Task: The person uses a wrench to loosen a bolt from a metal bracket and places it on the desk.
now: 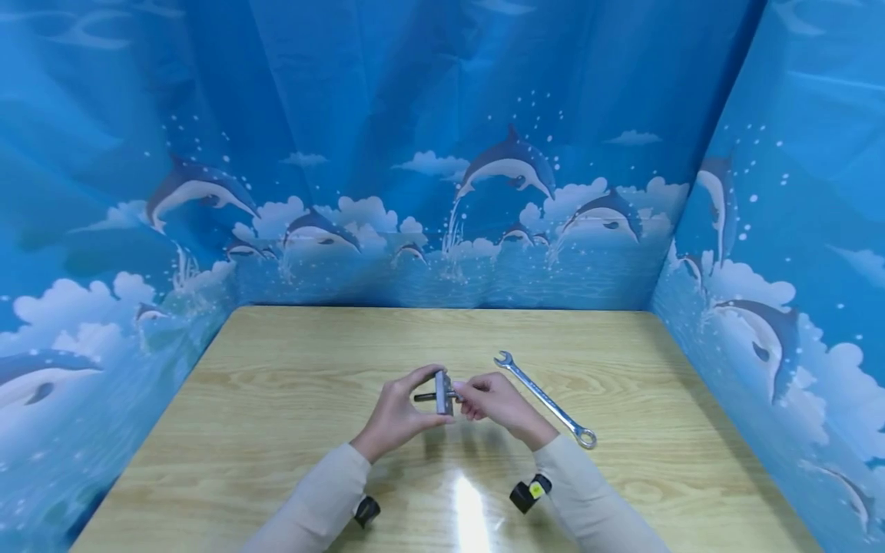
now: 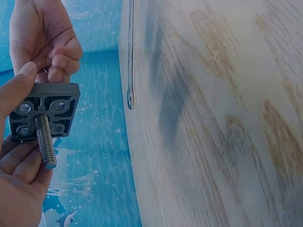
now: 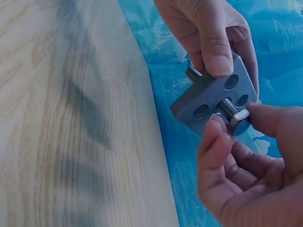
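Note:
My left hand [image 1: 399, 411] grips a square grey plate [image 2: 68, 94] by its opposite edges, thumb on one side and fingers on the other. The plate has a hole near each corner. A threaded bolt [image 2: 46, 142] runs through its middle, the bare end sticking out on the left hand's side. On the other face, my right hand [image 1: 499, 403] pinches the hex head [image 3: 239, 118] of the bolt between thumb and fingers. Some thread shows between head and plate. Both hands are above the table.
A combination wrench [image 1: 546, 399] lies slantwise on the wooden table [image 1: 290, 361], just beyond the right forearm. Blue dolphin-print curtains [image 1: 387, 153] stand behind the table and along its sides. A black wrist camera [image 1: 530, 493] sits at the right wrist.

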Action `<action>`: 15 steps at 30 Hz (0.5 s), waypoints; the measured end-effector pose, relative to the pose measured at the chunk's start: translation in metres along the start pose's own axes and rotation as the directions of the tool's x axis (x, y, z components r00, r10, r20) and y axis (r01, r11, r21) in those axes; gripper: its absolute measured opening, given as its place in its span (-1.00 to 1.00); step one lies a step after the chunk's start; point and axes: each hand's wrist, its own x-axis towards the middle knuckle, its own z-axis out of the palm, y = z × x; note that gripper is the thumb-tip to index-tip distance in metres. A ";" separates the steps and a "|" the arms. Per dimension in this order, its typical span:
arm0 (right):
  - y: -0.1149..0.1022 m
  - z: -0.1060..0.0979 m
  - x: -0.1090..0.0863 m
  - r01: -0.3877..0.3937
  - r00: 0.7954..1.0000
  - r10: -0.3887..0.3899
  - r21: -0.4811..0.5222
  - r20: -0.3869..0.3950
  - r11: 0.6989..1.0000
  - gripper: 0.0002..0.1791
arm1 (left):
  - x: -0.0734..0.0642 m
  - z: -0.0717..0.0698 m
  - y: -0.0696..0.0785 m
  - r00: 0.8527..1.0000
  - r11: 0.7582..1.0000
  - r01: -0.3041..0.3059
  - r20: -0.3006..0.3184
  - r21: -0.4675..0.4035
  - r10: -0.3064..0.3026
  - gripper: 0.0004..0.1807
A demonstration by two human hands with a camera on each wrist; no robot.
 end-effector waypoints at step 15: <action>-0.002 -0.004 -0.004 0.191 0.981 -0.193 -0.069 -0.032 0.979 -0.77 | 0.001 0.001 0.003 1.000 1.000 0.017 -0.004 -0.010 -0.017 -0.19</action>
